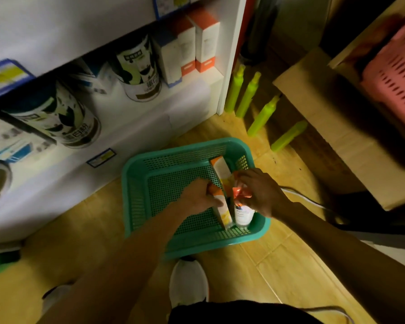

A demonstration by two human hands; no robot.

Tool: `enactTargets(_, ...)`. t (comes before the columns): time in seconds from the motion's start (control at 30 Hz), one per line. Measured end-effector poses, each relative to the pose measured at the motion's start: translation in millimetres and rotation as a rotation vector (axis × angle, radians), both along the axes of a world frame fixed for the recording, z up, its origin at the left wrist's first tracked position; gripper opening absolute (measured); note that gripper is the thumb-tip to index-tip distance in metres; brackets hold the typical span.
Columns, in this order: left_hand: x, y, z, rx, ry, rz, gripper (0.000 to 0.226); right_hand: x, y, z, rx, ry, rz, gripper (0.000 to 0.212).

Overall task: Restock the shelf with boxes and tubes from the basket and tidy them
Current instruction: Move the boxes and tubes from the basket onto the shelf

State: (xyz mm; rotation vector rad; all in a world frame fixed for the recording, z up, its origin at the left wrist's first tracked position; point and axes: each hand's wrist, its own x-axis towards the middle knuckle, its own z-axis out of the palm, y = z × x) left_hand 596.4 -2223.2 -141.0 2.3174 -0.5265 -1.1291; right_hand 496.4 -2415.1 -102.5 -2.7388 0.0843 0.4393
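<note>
Basket on wood floor by shelf; L fingers grip box, R fingers grip tube.

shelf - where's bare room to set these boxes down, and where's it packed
Free: the shelf front ledge, between the milk-powder can and the orange-and-white boxes, ahead of the boxes. Crowded: the left end, cans and blue boxes close together. In the basket, the left half is bare mesh.

Both bare forearms reach down and forward from the bottom of the frame, left hand curls its fingers around something it holds (thumb side up), right hand close beside it, knuckles up, fingers bent in a pinch.
</note>
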Motion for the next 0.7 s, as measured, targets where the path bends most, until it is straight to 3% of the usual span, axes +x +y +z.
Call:
enactTargets(0.17, 12, 15, 35, -0.046, -0.177, -0.008, 0.062, -2, 13, 25, 0.063, 0.105, -0.079, 0.017)
enactTargets(0.43, 29, 48, 114, -0.123, -0.276, 0.077, 0.062, 9, 34, 86, 0.255, -0.062, -0.34, 0.01)
enactTargets(0.7, 29, 87, 213, -0.234, -0.431, 0.135, 0.04, 32, 75, 185, 0.565, -0.241, -0.467, 0.008)
